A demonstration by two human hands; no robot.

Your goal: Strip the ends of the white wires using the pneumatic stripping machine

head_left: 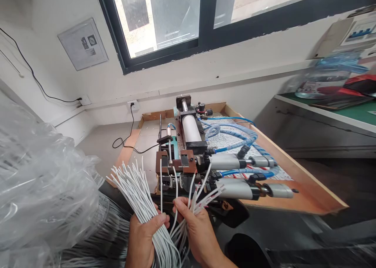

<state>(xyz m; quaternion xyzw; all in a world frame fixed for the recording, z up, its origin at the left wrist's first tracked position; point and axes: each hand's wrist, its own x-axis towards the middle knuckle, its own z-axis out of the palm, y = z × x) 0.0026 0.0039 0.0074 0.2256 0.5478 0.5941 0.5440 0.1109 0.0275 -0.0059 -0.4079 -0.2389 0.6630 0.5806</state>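
Note:
My left hand is closed round a thick bundle of white cables, whose ends fan out up and to the left. One single cable stands apart from that bundle, close to my left fingertips, and points up toward the machine. My right hand is closed on a smaller bunch of white cables, some showing reddish ends. Between its thumb and fingers another cable rises to the front of the pneumatic machine. Whether that cable's tip is inside the machine, I cannot tell.
Blue air hoses and silver cylinders extend right of the machine, within a wooden-edged tray. Clear plastic wrapping covers piled cables at left. A green-topped shelf stands at right. A black power cord runs to the wall.

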